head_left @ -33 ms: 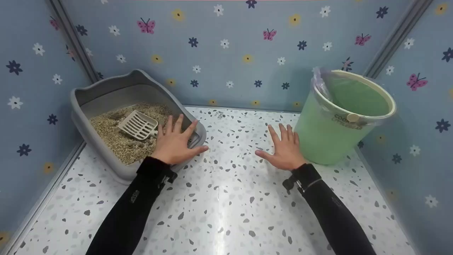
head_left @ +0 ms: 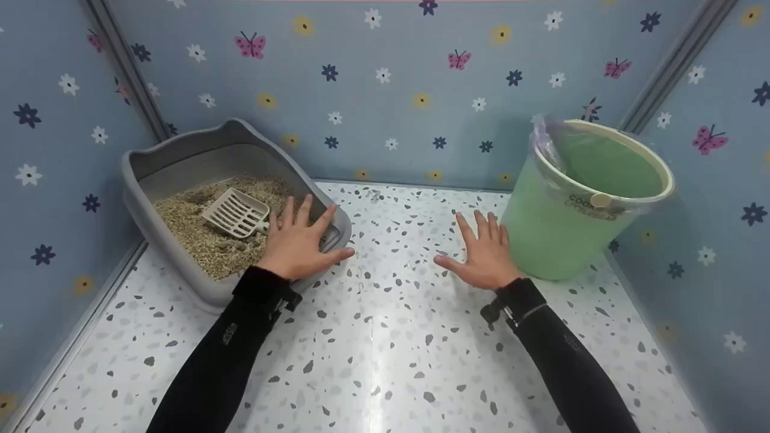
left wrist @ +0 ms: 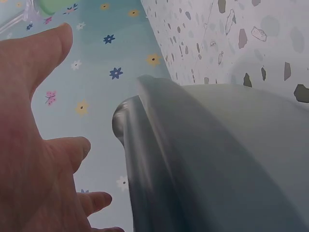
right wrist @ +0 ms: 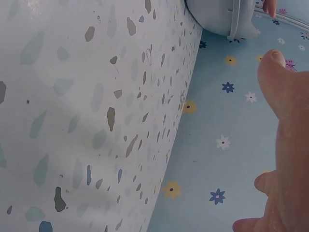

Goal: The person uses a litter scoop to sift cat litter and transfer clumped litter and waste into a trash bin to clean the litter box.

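My left hand (head_left: 299, 243), fingers spread, hovers over the near right rim of a grey litter box (head_left: 207, 294). In the left wrist view a gap shows between that hand and the box's rim (left wrist: 149, 140). Tan litter (head_left: 198, 246) fills the bottom of the box, and a beige slotted litter scoop (head_left: 236, 211) lies on it, its handle mostly hidden behind my left hand. My right hand (head_left: 484, 257), also spread and holding nothing, is above the floor just left of a pale green trash bin (head_left: 559, 240). A clear plastic bag (head_left: 544, 144) lines the bin and folds over its cream rim.
The floor (head_left: 385, 337) is white with grey speckles. Blue walls (head_left: 385, 120) patterned with flowers and butterflies enclose it at the back, left and right. The litter box sits in the back left corner, the trash bin in the back right.
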